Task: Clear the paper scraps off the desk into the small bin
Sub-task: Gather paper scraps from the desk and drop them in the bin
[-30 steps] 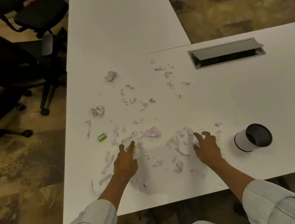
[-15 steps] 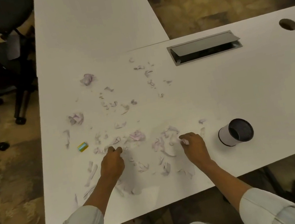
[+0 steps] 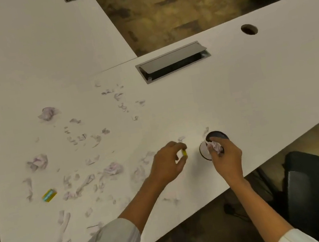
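Between the right fingers a crumpled wad of paper is pinched, held right over the mouth of the bin, which lies on its side on the desk. That right hand covers part of the bin's rim. Just beside it, the left hand pinches a small yellow piece between thumb and forefinger, the other fingers curled, a little above the desk. To the left, scraps lie scattered over the white top, with bigger wads among them and a yellow-and-blue eraser near the left edge. A cable tray sits farther back.
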`<state>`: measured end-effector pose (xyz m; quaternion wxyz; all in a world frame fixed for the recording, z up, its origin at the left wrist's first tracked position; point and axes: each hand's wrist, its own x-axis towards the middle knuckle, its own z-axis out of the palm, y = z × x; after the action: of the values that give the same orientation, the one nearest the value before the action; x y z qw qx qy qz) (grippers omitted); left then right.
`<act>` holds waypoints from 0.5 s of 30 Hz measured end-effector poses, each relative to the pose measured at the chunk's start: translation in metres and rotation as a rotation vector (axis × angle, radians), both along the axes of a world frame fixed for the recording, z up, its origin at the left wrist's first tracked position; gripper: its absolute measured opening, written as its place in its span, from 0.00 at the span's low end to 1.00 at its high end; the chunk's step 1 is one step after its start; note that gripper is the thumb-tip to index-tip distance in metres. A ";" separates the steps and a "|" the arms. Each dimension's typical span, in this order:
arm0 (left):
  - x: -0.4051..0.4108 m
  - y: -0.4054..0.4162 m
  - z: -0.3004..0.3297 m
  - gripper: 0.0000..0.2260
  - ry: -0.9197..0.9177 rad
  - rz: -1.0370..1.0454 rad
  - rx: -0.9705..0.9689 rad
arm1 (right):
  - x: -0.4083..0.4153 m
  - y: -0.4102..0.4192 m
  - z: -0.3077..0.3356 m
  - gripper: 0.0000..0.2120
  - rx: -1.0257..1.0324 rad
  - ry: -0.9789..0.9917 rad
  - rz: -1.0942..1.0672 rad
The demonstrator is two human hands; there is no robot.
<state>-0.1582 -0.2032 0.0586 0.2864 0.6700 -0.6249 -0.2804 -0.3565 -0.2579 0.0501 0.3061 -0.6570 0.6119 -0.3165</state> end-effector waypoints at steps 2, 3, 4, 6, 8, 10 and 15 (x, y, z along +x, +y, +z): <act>-0.035 -0.021 0.003 0.13 -0.004 -0.076 0.019 | -0.019 -0.006 0.002 0.13 0.025 0.014 -0.026; -0.051 -0.031 0.005 0.15 0.004 -0.099 0.030 | -0.028 -0.009 0.002 0.14 0.038 0.013 -0.036; -0.065 -0.039 0.006 0.16 0.016 -0.114 0.039 | -0.036 -0.013 0.002 0.14 0.044 0.017 -0.047; -0.089 -0.053 0.006 0.17 0.032 -0.126 0.036 | -0.050 -0.020 0.002 0.14 0.048 0.038 -0.064; -0.106 -0.065 0.004 0.18 0.003 -0.137 0.043 | -0.061 -0.025 0.002 0.13 0.055 0.046 -0.076; -0.114 -0.074 0.001 0.21 -0.049 -0.138 0.071 | -0.068 -0.029 0.001 0.13 0.050 0.054 -0.063; -0.111 -0.075 -0.007 0.32 -0.061 -0.058 0.058 | -0.073 -0.038 -0.003 0.13 0.031 0.088 0.044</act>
<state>-0.2695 -0.2781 0.0520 0.2393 0.6678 -0.6441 -0.2861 -0.4299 -0.2960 0.0470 0.2962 -0.6787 0.6149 -0.2710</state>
